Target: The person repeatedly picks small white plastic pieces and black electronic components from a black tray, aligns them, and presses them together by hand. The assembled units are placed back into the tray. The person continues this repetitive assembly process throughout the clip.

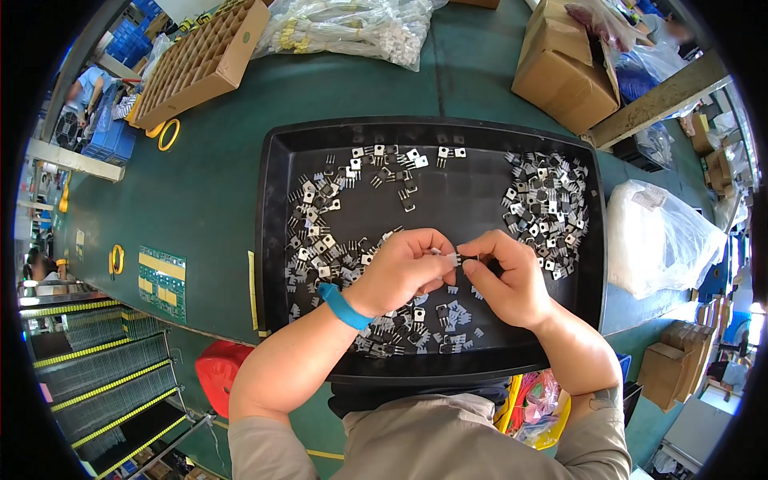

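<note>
Over the black tray (433,132) my two hands meet fingertip to fingertip. My left hand (412,268), with a blue band (342,306) at its wrist, is closed in a pinch on a small pale grey pronged piece (455,260). Thumb and forefinger of my right hand (508,280) pinch right beside that piece; what they hold is too small and covered to name. Loose three-legged transistors (316,232) with metal tabs lie along the tray's left side. Small grey pronged pieces (454,314) lie below my hands. A dense heap of transistors (548,200) fills the right side.
The tray stands on a green table. Left of it lie a green circuit board (162,276) and yellow tape rolls (169,134). Behind are a divided carton (204,64), bagged cables (344,32) and a cardboard box (564,72). A white wrapped bundle (660,240) sits at right.
</note>
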A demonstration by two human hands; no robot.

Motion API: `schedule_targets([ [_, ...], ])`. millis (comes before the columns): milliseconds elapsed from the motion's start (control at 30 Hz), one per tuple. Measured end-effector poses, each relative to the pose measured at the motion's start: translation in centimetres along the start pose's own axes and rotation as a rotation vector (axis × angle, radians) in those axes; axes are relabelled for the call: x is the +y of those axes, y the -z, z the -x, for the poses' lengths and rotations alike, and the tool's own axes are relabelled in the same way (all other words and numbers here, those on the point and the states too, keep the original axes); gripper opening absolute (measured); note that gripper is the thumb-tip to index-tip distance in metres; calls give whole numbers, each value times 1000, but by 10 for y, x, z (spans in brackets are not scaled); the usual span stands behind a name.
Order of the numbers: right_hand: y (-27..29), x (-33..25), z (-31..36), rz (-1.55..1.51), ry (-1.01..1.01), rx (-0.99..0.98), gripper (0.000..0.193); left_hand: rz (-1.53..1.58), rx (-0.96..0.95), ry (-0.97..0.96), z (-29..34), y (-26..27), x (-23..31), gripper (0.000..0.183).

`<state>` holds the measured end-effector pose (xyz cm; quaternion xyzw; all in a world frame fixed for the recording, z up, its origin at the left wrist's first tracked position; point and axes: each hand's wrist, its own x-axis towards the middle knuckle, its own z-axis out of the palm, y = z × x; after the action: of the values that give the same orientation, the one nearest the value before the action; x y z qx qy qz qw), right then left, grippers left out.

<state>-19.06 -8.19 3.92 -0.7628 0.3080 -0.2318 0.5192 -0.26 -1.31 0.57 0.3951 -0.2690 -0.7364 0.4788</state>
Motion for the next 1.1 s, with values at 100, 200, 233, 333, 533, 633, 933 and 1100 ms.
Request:
schedule_targets([
  [100,-1,4,-1,-26,32,-34,14,-72,12,-10,-1,-2,-2,7],
  [200,1,3,-2,-43,-51,-58,14,-114,36,-12,-2,-4,1,6],
  [233,2,4,-2,-51,-56,-46,14,-130,50,-15,-2,-5,2,6],
  [333,-1,9,-3,-107,-61,1,15,-99,85,-12,-1,-2,4,7],
  [533,-1,9,-3,-104,-73,-13,17,-146,93,-11,-3,-3,-1,7],
  [633,0,11,-6,-219,-169,-30,16,-137,67,-11,-2,-1,-1,9],
  [933,1,28,-7,160,-87,-425,14,202,124,-36,-5,7,0,19],
  [1100,-28,12,12,761,24,-700,24,208,136,-48,-5,2,6,21],
])
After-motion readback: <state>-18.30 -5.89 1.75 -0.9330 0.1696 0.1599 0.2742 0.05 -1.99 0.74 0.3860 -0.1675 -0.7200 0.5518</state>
